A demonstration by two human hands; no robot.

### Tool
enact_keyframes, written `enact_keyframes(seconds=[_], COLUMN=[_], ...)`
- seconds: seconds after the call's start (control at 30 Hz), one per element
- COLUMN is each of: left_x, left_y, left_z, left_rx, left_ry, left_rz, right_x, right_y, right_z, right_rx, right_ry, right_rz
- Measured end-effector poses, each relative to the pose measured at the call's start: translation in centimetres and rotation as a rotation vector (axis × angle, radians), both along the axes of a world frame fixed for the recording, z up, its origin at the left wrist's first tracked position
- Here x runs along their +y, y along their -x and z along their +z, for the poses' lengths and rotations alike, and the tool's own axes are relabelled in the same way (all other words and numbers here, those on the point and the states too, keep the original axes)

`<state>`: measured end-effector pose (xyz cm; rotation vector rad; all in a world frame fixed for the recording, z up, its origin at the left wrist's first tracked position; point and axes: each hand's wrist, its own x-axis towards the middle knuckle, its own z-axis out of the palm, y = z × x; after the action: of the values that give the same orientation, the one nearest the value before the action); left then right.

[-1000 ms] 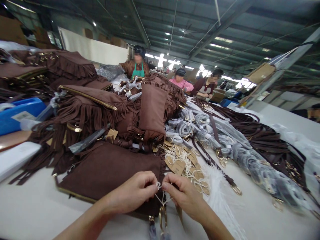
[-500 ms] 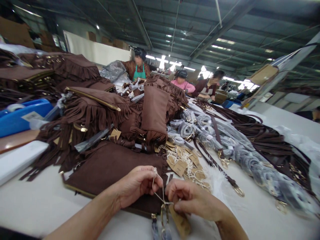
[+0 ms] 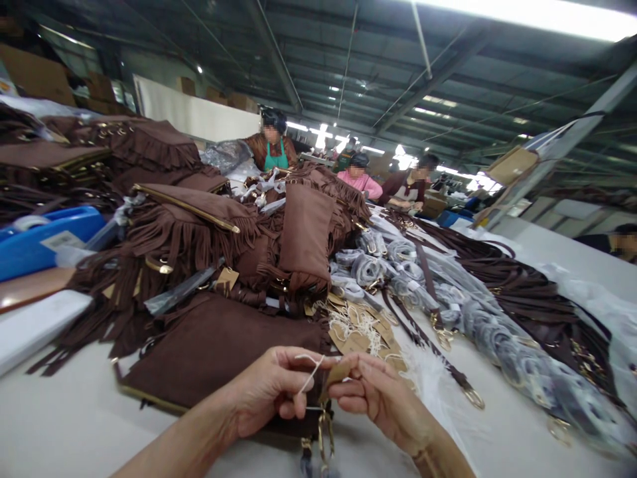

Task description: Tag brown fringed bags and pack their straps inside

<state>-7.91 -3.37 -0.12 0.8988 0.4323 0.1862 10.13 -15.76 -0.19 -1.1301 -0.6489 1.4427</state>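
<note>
My left hand (image 3: 263,392) is closed on a thin white string (image 3: 312,373), looped around its fingertips. Close beside it, my right hand (image 3: 381,401) pinches a small brown paper hang tag (image 3: 338,373) near that loop. The string runs down toward a gold metal clasp (image 3: 326,435) hanging just below my fingers. Under and behind both hands lies a dark brown bag (image 3: 223,348) with a zipper along its near edge. Part of the string is hidden by my fingers.
Beyond the hands are loose hang tags with strings (image 3: 355,332), piled fringed bags (image 3: 308,229) and plastic-wrapped straps (image 3: 478,318). A blue tape dispenser (image 3: 74,232) stands at the left beside a white box (image 3: 44,322). Several people work farther back.
My right hand has lifted the tag from beside the clasp up to the string loop at my left fingers. The left hand keeps hold of the string. The view has shifted slightly.
</note>
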Motion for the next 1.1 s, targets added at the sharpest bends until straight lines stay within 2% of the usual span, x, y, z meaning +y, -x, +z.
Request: enact_keyframes(seconds=[0.1, 0.23, 0.3, 0.37, 0.43, 0.5, 0.57, 0.67, 0.83, 0.93, 1.03, 1.1], left_x=[0.0, -0.5, -0.7, -0.6, -0.3, 0.4, 1.1, 2.3, 3.6, 3.9, 4.3, 4.6], left_y=[-0.1, -0.5, -0.6, -0.6, -0.2, 0.5, 1.5, 3.3, 4.9, 5.1, 5.3, 5.5], left_z=[-0.3, -0.8, -0.6, -0.1, 0.6, 1.4, 2.2, 2.8, 1.7, 2.1, 3.7, 4.6], left_rx=[-0.002, -0.06, -0.08, -0.042, 0.027, 0.069, 0.122, 0.209, 0.228, 0.169, 0.096, 0.072], left_ry=[-0.054, -0.31, -0.498, -0.783, -1.065, -1.2, -1.232, -1.206, -1.005, -0.957, -0.983, -0.976], left_rz=[0.035, 0.068, 0.113, 0.16, 0.166, 0.142, 0.158, 0.267, 0.413, 0.525, 0.688, 0.668], right_x=[0.2, 0.9, 1.4, 1.7, 1.8, 1.8, 1.6, 1.2, 0.2, -0.2, -0.2, 0.0], right_y=[0.0, 1.0, 1.9, 2.7, 3.2, 3.3, 3.1, 2.4, 1.4, 1.7, 2.6, 3.3], right_z=[-0.3, -0.8, -0.8, -0.6, -0.5, -0.7, -1.1, -1.6, -1.5, -0.9, -0.2, 0.0], right_rx=[-0.104, -0.527, -0.73, -0.848, -0.848, -0.789, -0.736, -0.684, -0.746, -0.881, -1.106, -1.223], right_ry=[-0.007, -0.012, -0.059, -0.097, -0.099, -0.067, -0.009, 0.05, -0.059, -0.088, -0.043, -0.065], right_rz=[-0.011, -0.036, -0.051, -0.038, 0.015, 0.041, 0.02, 0.007, -0.049, -0.064, 0.054, 0.088])
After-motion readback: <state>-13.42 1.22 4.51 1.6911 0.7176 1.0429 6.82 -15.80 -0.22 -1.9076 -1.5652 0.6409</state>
